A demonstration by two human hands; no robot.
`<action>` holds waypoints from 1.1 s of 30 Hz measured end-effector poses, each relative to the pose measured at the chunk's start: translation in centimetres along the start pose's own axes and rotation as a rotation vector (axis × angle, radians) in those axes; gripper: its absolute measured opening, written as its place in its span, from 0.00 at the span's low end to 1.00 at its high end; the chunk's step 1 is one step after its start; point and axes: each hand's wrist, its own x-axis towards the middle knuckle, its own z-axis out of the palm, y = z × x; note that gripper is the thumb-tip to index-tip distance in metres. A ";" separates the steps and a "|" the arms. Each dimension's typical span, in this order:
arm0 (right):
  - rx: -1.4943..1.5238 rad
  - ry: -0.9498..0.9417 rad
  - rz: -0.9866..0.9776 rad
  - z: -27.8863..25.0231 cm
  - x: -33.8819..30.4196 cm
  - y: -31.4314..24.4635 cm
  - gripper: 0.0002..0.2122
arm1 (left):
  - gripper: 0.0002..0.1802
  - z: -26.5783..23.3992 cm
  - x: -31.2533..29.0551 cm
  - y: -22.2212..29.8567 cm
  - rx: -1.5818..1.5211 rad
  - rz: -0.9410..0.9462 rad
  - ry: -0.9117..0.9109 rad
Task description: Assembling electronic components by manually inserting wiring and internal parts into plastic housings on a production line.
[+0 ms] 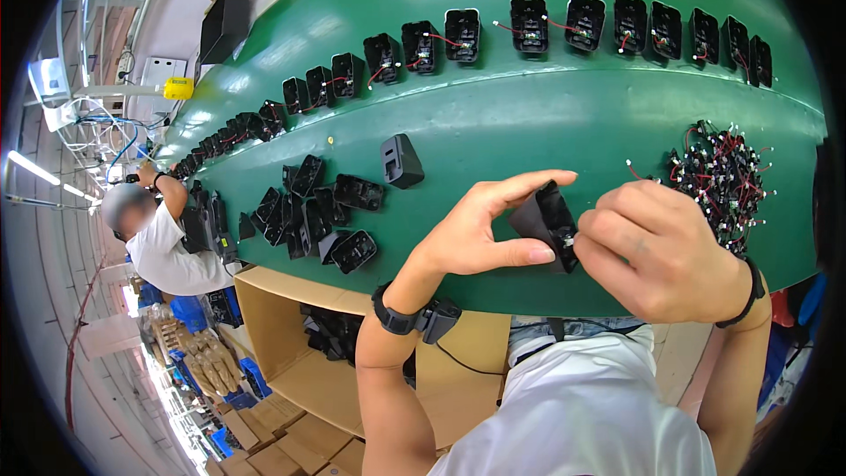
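A black plastic housing is tilted in my left hand, its thumb along the near side and its fingers round the far side. My right hand is closed in a pinch at the housing's open end. A small whitish bit shows at its fingertips, and a red wire with a white connector sticks out above its knuckles; the fingers mostly hide the part. To the right lies a heap of small black parts with red wires and white plugs. One loose housing stands left of my hands.
A pile of black housings lies left on the green table. Along its far side runs a curved row of wired housings. An open cardboard box with black pieces adjoins the near edge. A co-worker works at far left.
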 end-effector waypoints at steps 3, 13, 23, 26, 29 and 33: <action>-0.012 -0.049 0.010 -0.5 -0.3 0.1 0.10 | 0.39 0.1 0.1 -0.3 0.008 -0.025 -0.026; 0.019 0.031 -0.018 0.4 -0.9 0.1 0.09 | 0.40 0.0 0.3 -0.9 0.001 0.098 -0.057; 0.073 0.148 0.033 1.0 -0.5 0.2 0.10 | 0.37 0.2 0.1 -1.5 -0.184 0.184 -0.009; 0.038 0.088 0.052 1.0 -0.7 0.0 0.10 | 0.37 0.2 0.1 -1.1 0.031 0.096 0.005; 0.025 0.024 0.057 0.8 -0.9 0.0 0.10 | 0.37 0.3 0.3 -1.2 0.075 0.103 -0.008; 0.073 -0.030 0.068 0.7 -0.9 0.1 0.09 | 0.38 0.6 0.5 -1.3 0.183 0.135 -0.007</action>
